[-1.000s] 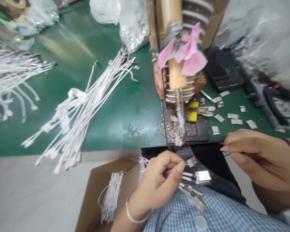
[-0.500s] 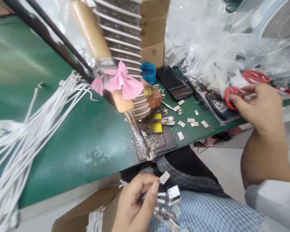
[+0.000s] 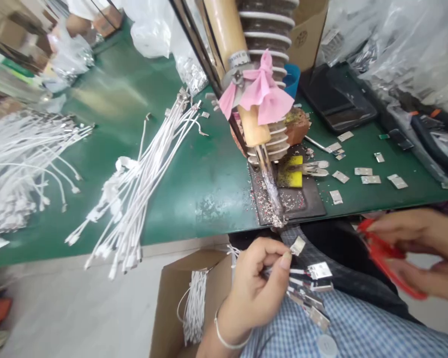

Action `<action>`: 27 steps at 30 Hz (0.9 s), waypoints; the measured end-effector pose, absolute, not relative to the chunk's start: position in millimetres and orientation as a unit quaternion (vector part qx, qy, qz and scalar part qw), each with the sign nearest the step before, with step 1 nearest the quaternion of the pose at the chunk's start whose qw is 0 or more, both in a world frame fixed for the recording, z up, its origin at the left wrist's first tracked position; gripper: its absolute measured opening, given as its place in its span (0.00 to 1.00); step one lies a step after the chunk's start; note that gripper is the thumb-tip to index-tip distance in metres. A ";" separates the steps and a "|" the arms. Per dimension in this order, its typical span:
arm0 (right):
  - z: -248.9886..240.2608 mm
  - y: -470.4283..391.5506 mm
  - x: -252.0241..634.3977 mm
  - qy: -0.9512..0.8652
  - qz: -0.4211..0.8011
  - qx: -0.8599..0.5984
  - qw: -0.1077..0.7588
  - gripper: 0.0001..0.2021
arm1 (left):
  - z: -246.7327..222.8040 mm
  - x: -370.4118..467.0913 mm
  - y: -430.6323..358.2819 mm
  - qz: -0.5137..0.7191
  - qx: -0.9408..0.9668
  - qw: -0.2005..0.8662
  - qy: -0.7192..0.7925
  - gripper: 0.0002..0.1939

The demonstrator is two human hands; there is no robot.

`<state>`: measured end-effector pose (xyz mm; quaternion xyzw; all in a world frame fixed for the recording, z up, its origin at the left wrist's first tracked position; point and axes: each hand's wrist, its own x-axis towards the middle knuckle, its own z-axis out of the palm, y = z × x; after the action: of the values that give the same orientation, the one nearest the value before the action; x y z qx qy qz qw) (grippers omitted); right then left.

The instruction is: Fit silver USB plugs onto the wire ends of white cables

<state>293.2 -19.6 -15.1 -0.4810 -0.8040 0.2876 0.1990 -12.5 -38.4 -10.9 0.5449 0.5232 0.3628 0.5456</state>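
My left hand (image 3: 261, 283) is closed over my lap, pinching a bundle of white cables. Small silver metal connectors (image 3: 320, 271) on the cable ends fan out past the fingers, one (image 3: 297, 245) standing up beside the thumb tip. At the right, my right hand (image 3: 421, 248) grips red-handled scissors (image 3: 377, 243), slightly blurred, off the table's front edge. Between the hands and the table's far side, a soldering iron (image 3: 272, 189) hangs tip-down with a pink cloth (image 3: 267, 92) tied around its handle. Its tip is over a dark pad (image 3: 313, 201) strewn with solder bits.
White cable bundles (image 3: 145, 184) lie on the green table (image 3: 194, 199) at the left. A cardboard box (image 3: 171, 298) with more cables stands below the edge. Loose metal pieces (image 3: 371, 179), a phone (image 3: 339, 99), a yellow sponge (image 3: 296, 171) and pliers (image 3: 433, 139) occupy the right side.
My right hand has picked the red scissors up off the table and brought them down in front of its edge. My left hand still holds the cables. The view has swung left.
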 end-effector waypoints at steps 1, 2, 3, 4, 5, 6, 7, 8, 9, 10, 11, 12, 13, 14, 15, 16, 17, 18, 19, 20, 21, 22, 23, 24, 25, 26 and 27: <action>-15.8 -22.8 280.3 -0.818 0.331 -0.434 0.181 0.19 | -11.5 -13.2 -38.6 0.367 0.553 0.539 0.518 0.08; -16.4 -24.7 269.1 -0.821 0.356 -0.410 0.179 0.20 | -12.5 -14.2 -38.7 0.369 0.565 0.531 0.512 0.07; -16.7 -25.6 259.9 -0.821 0.382 -0.389 0.171 0.22 | -13.5 -15.3 -38.9 0.369 0.578 0.524 0.504 0.07; -16.9 -25.8 252.9 -0.816 0.397 -0.384 0.170 0.23 | -14.6 -16.3 -39.1 0.368 0.591 0.518 0.496 0.06; -17.0 -25.6 248.0 -0.811 0.407 -0.384 0.168 0.24 | -15.6 -17.3 -39.3 0.369 0.601 0.514 0.488 0.06; -17.1 -25.3 244.7 -0.809 0.414 -0.384 0.165 0.24 | -16.3 -18.0 -39.5 0.372 0.606 0.513 0.482 0.05; -17.1 -24.9 242.6 -0.808 0.417 -0.383 0.161 0.25 | -16.8 -18.4 -39.8 0.377 0.606 0.513 0.477 0.04; -17.0 -24.5 241.2 -0.810 0.417 -0.381 0.160 0.26 | -16.9 -18.6 -40.1 0.383 0.603 0.515 0.475 0.03; -16.9 -24.1 240.4 -0.811 0.416 -0.378 0.160 0.27 | -16.9 -18.6 -40.3 0.387 0.601 0.515 0.473 0.03; -16.8 -23.7 239.7 -0.812 0.418 -0.375 0.160 0.27 | -16.6 -18.6 -40.5 0.390 0.601 0.514 0.472 0.03; -16.6 -23.3 239.2 -0.811 0.423 -0.372 0.160 0.26 | -16.2 -18.5 -40.6 0.390 0.604 0.510 0.473 0.03; -16.4 -23.0 238.6 -0.808 0.429 -0.370 0.160 0.26 | -15.7 -18.4 -40.6 0.385 0.609 0.504 0.476 0.03; -16.3 -22.7 238.1 -0.807 0.433 -0.368 0.159 0.25 | -15.2 -18.4 -40.5 0.381 0.617 0.497 0.477 0.03; -16.3 -22.5 237.6 -0.807 0.436 -0.366 0.157 0.23 | -14.8 -18.5 -40.3 0.374 0.626 0.490 0.478 0.03; -16.5 -22.5 237.2 -0.809 0.436 -0.363 0.152 0.23 | -14.4 -18.5 -39.9 0.367 0.633 0.484 0.479 0.04; -16.8 -22.6 236.9 -0.812 0.434 -0.362 0.147 0.22 | -14.0 -18.6 -39.4 0.361 0.638 0.480 0.481 0.04; -17.4 -23.0 236.8 -0.814 0.432 -0.362 0.142 0.22 | -13.8 -18.6 -38.8 0.357 0.641 0.478 0.483 0.05; -18.0 -23.5 236.7 -0.815 0.429 -0.366 0.137 0.22 | -13.6 -18.5 -38.2 0.356 0.642 0.476 0.484 0.05; -18.8 -24.3 236.8 -0.814 0.427 -0.370 0.133 0.22 | -13.4 -18.3 -37.6 0.357 0.643 0.475 0.484 0.05; -19.6 -25.2 236.9 -0.814 0.425 -0.375 0.130 0.22 | -13.3 -18.0 -37.0 0.358 0.643 0.474 0.484 0.05; -20.5 -26.2 237.1 -0.813 0.423 -0.380 0.127 0.21 | -13.1 -17.6 -36.5 0.362 0.644 0.472 0.480 0.04; -21.3 -27.3 237.3 -0.813 0.420 -0.383 0.125 0.21 | -13.0 -17.1 -36.1 0.366 0.646 0.472 0.476 0.04; -22.1 -28.2 237.5 -0.814 0.416 -0.386 0.124 0.21 | -13.0 -16.7 -35.9 0.370 0.647 0.472 0.471 0.03; -22.8 -29.0 237.6 -0.815 0.412 -0.387 0.124 0.21 | -13.0 -16.4 -35.7 0.371 0.649 0.473 0.467 0.03; -23.4 -29.4 237.6 -0.817 0.409 -0.388 0.125 0.21 | -13.1 -16.3 -35.6 0.373 0.648 0.473 0.465 0.03; -23.8 -29.6 237.5 -0.819 0.404 -0.387 0.128 0.21 | -13.3 -16.3 -35.6 0.373 0.648 0.474 0.465 0.03; -24.2 -29.5 237.2 -0.822 0.399 -0.384 0.132 0.21 | -13.6 -16.5 -35.5 0.372 0.648 0.475 0.465 0.03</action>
<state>237.2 -29.5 -24.2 -0.3843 -0.8222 0.3985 0.1324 -16.5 -35.5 -13.6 0.6481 0.4648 0.3718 0.4752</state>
